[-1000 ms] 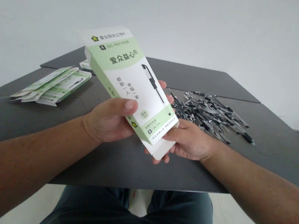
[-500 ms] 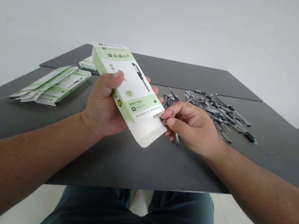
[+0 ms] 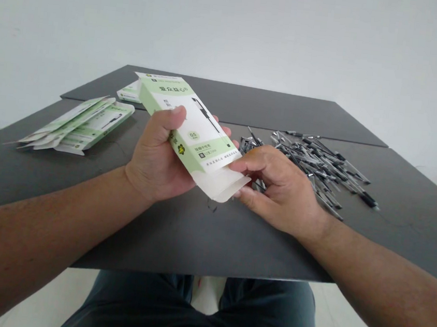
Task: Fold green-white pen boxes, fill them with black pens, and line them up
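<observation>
I see two dark tabletops, the near one (image 3: 194, 249) larger than the far one (image 3: 267, 109). One loose heap of pens (image 3: 319, 166) lies right of centre on the near top, too tangled for me to count. Left of it lies one overlapping group of cartons (image 3: 101, 125); I make out at least three. I have two hands in view. The left hand (image 3: 160, 162) grips one green-and-white box (image 3: 215, 158), raised and tilted above the near top, between cartons and pens. The right hand (image 3: 286, 191) has curled fingers at the box's near end; I cannot tell whether they pinch it. One more box (image 3: 128, 91) sits behind the cartons. The smallest piece I pick out is the end flap (image 3: 222, 184), still outside. Compared with half a second ago, the flap's tip is bent up more, and my right thumb is at its edge.
</observation>
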`<action>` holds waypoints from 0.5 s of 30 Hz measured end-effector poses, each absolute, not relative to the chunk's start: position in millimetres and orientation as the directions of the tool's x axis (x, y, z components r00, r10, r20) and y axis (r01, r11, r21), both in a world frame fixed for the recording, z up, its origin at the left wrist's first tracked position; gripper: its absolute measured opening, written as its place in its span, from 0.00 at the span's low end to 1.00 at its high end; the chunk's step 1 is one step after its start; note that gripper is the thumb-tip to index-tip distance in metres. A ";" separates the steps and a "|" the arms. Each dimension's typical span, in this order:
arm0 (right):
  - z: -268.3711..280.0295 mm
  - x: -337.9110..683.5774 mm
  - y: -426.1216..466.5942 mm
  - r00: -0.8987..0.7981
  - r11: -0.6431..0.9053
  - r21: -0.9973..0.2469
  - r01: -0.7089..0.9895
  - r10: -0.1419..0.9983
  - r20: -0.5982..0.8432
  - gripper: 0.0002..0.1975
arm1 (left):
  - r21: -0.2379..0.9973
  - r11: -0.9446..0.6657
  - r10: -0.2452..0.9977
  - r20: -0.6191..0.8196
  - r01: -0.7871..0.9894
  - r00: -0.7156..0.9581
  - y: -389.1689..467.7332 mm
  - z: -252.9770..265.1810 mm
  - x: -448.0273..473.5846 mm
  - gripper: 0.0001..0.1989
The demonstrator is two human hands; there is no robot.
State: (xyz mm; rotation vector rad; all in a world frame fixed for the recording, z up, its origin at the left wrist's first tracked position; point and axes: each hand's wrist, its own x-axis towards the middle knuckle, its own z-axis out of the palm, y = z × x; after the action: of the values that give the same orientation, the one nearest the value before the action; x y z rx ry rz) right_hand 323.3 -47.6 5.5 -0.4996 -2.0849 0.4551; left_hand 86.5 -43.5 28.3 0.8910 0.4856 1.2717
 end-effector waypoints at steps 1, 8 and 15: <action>7.1 323.1 -48.3 -0.495 0.856 -0.482 0.190 0.507 0.706 0.11 | 0.790 0.040 0.953 0.155 -0.612 0.262 -44.2 28.5 88.0 0.18; 5.3 317.5 -54.7 -0.374 0.840 -0.479 0.256 0.543 0.752 0.06 | 0.779 0.035 0.957 0.155 -0.626 0.246 -44.5 26.6 91.1 0.17; 8.6 315.9 -58.0 -0.335 0.876 -0.333 0.349 0.449 0.828 0.08 | 0.791 0.016 0.978 0.115 -0.612 0.175 -45.3 23.8 93.2 0.17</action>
State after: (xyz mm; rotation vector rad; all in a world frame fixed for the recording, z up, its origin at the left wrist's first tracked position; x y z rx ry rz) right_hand 315.9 -58.0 8.6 -0.5864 -1.9541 0.1144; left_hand 93.2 -45.3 23.8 0.8417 0.5532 1.3386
